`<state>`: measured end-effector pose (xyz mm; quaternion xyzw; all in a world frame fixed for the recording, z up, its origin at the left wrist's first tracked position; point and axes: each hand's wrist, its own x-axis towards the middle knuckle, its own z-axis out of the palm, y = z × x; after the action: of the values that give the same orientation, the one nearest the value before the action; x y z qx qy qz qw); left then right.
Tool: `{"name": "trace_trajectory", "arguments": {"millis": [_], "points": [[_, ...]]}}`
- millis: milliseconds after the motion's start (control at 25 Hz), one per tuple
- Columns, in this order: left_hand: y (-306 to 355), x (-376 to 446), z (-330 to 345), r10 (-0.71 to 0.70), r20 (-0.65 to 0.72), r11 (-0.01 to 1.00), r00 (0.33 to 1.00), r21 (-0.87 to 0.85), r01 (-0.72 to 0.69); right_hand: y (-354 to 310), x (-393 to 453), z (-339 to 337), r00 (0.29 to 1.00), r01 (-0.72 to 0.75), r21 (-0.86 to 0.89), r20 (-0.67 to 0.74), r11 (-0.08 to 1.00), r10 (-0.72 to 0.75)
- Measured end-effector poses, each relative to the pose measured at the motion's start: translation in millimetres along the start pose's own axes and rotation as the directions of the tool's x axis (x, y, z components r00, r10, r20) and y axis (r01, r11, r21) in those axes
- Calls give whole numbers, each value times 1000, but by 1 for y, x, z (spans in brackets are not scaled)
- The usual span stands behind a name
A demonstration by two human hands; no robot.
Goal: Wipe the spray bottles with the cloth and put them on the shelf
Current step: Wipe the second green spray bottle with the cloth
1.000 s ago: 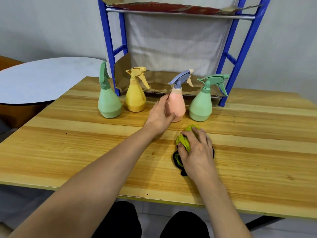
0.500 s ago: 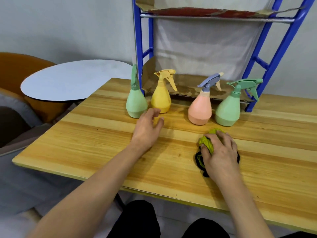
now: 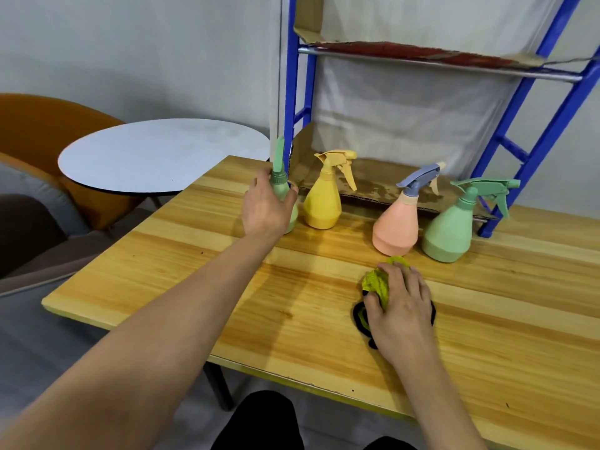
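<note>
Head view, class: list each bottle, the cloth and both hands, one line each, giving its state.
Left green bottle: upright on table, gripped at the neck by left hand.
Yellow bottle: upright, untouched.
Pink bottle: upright, untouched.
Right green bottle: upright, untouched.
Cloth: bunched on table.
Right hand: holds cloth.

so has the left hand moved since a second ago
Yes. The left hand went left along the row, from the pink spray bottle to grip the leftmost green spray bottle.
</note>
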<state>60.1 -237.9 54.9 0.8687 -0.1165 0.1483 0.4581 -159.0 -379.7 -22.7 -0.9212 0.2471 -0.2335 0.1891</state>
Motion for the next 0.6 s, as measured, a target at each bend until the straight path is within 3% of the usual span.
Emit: {"name": "trace_trajectory", "arguments": {"millis": [200, 360, 600], "points": [[-10, 0, -10, 28, 77, 999, 997, -44, -24, -3, -2, -1, 1000, -5, 21, -16, 1000, 5], [-13, -19, -35, 31, 201, 988, 979, -154, 0, -7, -6, -8, 998, -57, 139, -34, 989, 62], [-13, -68, -62, 96, 331, 972, 939, -236, -16, -8, -10, -9, 997, -65, 99, -44, 993, 70]]}}
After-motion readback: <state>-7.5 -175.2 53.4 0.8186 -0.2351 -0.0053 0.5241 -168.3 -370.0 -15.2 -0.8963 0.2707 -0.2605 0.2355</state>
